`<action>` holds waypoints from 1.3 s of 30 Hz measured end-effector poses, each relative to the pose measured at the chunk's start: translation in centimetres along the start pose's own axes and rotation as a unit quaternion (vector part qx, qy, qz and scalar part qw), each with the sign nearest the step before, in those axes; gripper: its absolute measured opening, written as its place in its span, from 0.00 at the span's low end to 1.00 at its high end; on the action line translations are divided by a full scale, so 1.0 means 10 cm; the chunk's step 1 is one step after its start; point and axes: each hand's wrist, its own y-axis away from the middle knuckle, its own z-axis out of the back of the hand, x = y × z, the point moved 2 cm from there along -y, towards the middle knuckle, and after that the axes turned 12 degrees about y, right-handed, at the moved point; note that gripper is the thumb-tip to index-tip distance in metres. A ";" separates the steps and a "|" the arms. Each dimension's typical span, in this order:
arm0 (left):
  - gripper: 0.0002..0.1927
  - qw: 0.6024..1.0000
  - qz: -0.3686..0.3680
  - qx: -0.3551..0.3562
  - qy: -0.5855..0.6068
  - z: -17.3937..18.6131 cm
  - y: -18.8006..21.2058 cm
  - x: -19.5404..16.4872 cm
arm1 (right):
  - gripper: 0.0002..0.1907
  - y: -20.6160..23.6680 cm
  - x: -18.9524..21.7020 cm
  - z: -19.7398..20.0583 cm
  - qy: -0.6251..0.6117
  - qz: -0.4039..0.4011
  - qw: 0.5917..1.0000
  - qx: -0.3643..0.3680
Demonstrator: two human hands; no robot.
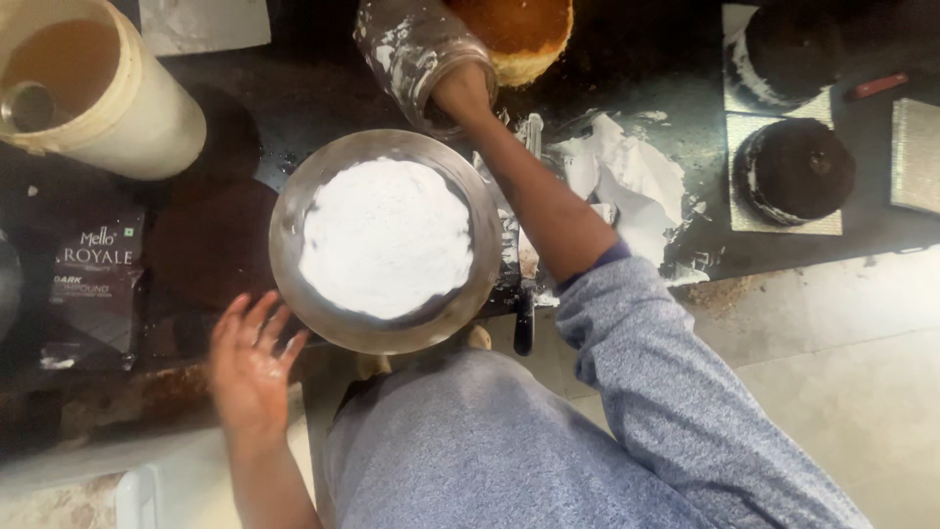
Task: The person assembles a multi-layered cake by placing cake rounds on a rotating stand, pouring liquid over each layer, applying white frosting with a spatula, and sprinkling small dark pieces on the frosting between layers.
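Dark counter, frame centre: white-frosted cake [386,238] on its metal pan [294,206], two dark cakes [795,168] unfrosted at right; left hand [247,364] spread beside it, right hand [462,93] inside smeared jar [411,49], grip hidden.

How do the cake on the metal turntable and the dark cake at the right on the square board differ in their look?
The cake on the turntable is covered on top with white cream; the dark cake shows a bare chocolate-brown top with cream only at its side. The white cake looks wider and sits on a round metal plate, while the dark cake sits on a pale square board. Both are round and rest on the black counter.
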 end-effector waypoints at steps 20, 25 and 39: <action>0.28 0.968 0.123 0.214 0.042 0.19 -0.65 0.01 | 0.08 1.81 1.07 0.44 0.092 0.201 0.941 0.257; 0.29 0.918 0.262 0.287 -0.079 0.31 -0.54 0.08 | 0.06 1.84 1.36 0.20 0.170 0.314 0.906 0.226; 0.29 0.935 0.225 0.268 -0.061 0.23 -0.41 -0.13 | 0.05 1.60 1.38 0.09 0.235 0.413 0.855 0.207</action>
